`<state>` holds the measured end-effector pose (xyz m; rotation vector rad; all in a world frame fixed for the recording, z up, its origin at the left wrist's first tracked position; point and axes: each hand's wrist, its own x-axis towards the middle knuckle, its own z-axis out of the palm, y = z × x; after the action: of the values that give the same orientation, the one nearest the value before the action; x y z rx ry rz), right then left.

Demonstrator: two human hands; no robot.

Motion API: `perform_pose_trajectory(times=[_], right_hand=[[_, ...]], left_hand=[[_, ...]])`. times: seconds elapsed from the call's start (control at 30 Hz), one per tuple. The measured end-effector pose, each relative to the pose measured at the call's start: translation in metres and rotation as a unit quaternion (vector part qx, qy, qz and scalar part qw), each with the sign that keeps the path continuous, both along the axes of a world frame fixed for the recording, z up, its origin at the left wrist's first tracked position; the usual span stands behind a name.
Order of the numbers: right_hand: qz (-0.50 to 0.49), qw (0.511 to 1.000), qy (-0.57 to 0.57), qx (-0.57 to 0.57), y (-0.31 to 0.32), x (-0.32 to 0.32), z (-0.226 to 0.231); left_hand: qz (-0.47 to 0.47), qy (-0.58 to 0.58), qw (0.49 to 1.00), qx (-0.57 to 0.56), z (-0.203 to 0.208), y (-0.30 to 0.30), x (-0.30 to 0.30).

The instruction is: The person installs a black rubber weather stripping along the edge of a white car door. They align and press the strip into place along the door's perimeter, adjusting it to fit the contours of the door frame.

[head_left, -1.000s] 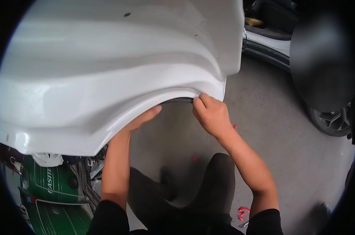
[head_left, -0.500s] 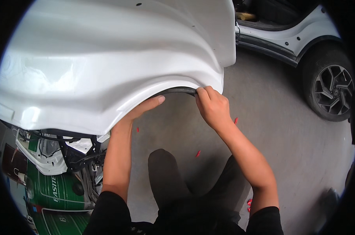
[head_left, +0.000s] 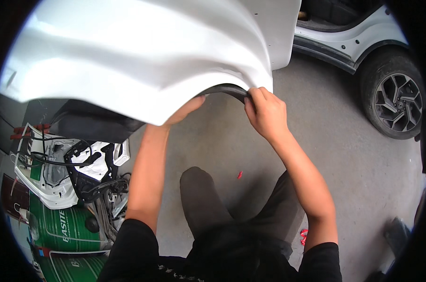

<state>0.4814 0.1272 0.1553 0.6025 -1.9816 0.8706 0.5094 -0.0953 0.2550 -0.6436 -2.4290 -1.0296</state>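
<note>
A large white car body panel [head_left: 138, 56] with a curved wheel arch spans the upper left. Under the arch's lip runs a dark strip [head_left: 222, 88]. My right hand [head_left: 269, 113] is closed at the arch's right end, its fingers and thumb pinching the strip against the lip. My left hand [head_left: 187, 109] reaches under the arch's left side. Its thumb lies along the edge, while the other fingers are hidden behind the panel; it appears to hold the panel there.
A white car's wheel [head_left: 397, 101] stands at the far right. Stripped car parts [head_left: 88, 164] and a green drum [head_left: 65, 228] are at the left. A small red piece [head_left: 240, 175] lies on the grey floor [head_left: 335, 155], with more red pieces [head_left: 303, 236] near my right elbow.
The panel has tilted, its lower left edge rising and exposing a dark underside. Both hands have shifted up and slightly right with the arch, keeping their places on it.
</note>
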Motion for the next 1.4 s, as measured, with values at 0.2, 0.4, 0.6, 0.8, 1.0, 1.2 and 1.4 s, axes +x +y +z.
perform_pose_trajectory(times=[0.2,0.4,0.6,0.8,1.0,1.2,1.4], right_hand=[[-0.03,0.999,-0.027,-0.003,-0.008,0.016,0.01],[-0.021,0.996,-0.087,-0.002,0.008,-0.007,-0.026],[0.036,0.988,-0.147,-0.005,0.008,-0.011,-0.021],[0.067,0.982,-0.178,0.003,0.034,-0.024,-0.029],[0.055,0.98,-0.189,0.01,0.026,-0.026,-0.044],[0.035,0.992,-0.123,-0.017,0.014,-0.015,-0.03],[0.035,0.998,-0.047,0.008,0.0,-0.02,-0.02]], left_hand=[[-0.037,-0.021,0.998,0.049,-0.009,-0.01,-0.011],[-0.027,-0.159,0.963,0.217,0.0,0.008,0.003],[0.017,-0.077,0.997,0.026,0.004,0.005,0.003],[-0.028,0.082,0.978,-0.189,-0.013,0.01,-0.019],[0.123,0.323,0.801,-0.489,-0.019,-0.01,-0.03],[0.025,0.245,0.903,-0.352,-0.024,-0.009,-0.025],[-0.046,0.16,0.964,-0.206,-0.021,-0.022,-0.021]])
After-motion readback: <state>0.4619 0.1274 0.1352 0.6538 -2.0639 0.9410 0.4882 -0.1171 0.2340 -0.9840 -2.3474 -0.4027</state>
